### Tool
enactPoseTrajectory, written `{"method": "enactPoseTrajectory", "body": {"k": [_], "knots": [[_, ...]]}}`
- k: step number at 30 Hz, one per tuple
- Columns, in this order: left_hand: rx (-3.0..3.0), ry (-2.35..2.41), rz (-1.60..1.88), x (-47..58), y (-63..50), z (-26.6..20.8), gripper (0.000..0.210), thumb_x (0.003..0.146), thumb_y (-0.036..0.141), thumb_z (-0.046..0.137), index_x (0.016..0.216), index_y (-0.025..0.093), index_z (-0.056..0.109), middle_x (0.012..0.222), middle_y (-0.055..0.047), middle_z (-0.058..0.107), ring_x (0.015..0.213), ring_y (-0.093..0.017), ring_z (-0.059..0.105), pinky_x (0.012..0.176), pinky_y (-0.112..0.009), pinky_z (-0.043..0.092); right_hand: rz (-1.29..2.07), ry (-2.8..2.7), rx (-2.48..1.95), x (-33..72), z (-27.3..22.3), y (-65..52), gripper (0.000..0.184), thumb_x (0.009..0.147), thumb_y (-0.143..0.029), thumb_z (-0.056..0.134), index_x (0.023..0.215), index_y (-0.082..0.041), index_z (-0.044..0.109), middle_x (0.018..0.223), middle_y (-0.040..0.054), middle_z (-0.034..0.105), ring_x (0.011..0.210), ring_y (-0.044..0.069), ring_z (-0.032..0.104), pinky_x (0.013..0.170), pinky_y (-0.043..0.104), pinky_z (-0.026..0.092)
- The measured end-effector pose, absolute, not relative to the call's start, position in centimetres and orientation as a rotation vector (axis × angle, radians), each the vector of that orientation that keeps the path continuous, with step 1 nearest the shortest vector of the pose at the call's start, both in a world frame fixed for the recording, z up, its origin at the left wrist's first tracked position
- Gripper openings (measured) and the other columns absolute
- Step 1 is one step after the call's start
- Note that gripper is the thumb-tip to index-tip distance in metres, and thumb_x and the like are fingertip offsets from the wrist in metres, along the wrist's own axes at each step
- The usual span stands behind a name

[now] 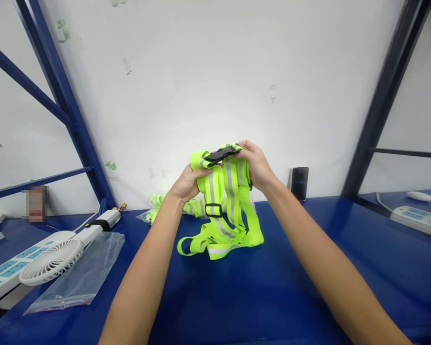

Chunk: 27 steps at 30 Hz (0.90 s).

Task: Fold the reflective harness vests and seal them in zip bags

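A neon-yellow reflective harness (231, 177) with grey stripes hangs between my two hands, its lower loops resting on the blue tabletop. My left hand (187, 184) is closed on the straps at the left end of a black buckle (222, 154). At the buckle's right end, my right hand (256, 165) grips the bunched straps between thumb and fingers. The buckle lies across the top and looks fastened. A black slider (213, 210) sits on a strap below my left hand. Some of my fingers are hidden behind the webbing.
More neon straps in a clear bag (151, 211) lie behind my left hand. A white fan (52, 261), a power strip (21, 261) and a plastic zip bag (82, 275) are at left. A phone (300, 183) leans on the wall; another power strip (418, 220) lies far right.
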<state>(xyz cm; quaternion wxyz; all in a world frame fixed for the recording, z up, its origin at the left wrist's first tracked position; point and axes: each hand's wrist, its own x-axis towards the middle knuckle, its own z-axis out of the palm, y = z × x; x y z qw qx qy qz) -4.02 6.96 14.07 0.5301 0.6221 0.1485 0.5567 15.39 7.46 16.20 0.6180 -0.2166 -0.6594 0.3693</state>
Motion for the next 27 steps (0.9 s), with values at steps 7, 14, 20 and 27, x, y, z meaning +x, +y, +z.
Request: {"method": "enactPoseTrajectory", "body": {"k": [7, 14, 20, 27], "knots": [[1.515, 0.351, 1.223, -4.6, 5.7, 14.7, 0.059, 0.073, 0.015, 0.078, 0.129, 0.022, 0.06, 0.098, -0.002, 0.072, 0.091, -0.022, 0.072, 0.097, -0.043, 0.054, 0.914, -1.583, -0.584, 17.9, 16.8, 7.0, 0.022, 0.061, -0.025, 0.084, 0.066, -0.018, 0.064, 0.068, -0.0005, 0.06, 0.065, 0.013, 0.052, 0.064, 0.03, 0.038], [1.717, 0.446, 1.175, -4.9, 5.5, 14.8, 0.057, 0.073, 0.029, 0.084, 0.126, 0.024, 0.065, 0.103, -0.004, 0.071, 0.086, -0.017, 0.069, 0.076, -0.026, 0.055, 0.912, -1.584, -0.645, 19.0, 17.3, 6.2, 0.026, 0.067, -0.028, 0.082, 0.063, -0.018, 0.058, 0.07, 0.0009, 0.06, 0.065, 0.014, 0.053, 0.061, 0.031, 0.037], [1.802, 0.642, 1.166, -4.8, 6.6, 13.9, 0.07, 0.074, 0.069, 0.073, 0.124, 0.021, 0.061, 0.081, -0.006, 0.07, 0.052, -0.016, 0.064, 0.048, -0.029, 0.049, 0.839, -1.437, -0.628, 18.2, 17.1, 6.7, 0.033, 0.07, -0.023, 0.073, 0.057, -0.021, 0.043, 0.055, -0.0036, 0.041, 0.05, 0.01, 0.034, 0.051, 0.028, 0.023], [1.735, 0.895, 1.454, -3.9, 7.9, 13.9, 0.033, 0.078, 0.047, 0.078, 0.088, 0.017, 0.066, 0.076, -0.004, 0.066, 0.069, -0.017, 0.063, 0.065, -0.031, 0.049, 0.734, -1.365, -0.572, 17.9, 16.5, 7.7, 0.028, 0.071, -0.019, 0.068, 0.059, -0.021, 0.042, 0.061, -0.002, 0.043, 0.057, 0.011, 0.039, 0.055, 0.028, 0.03]]}}
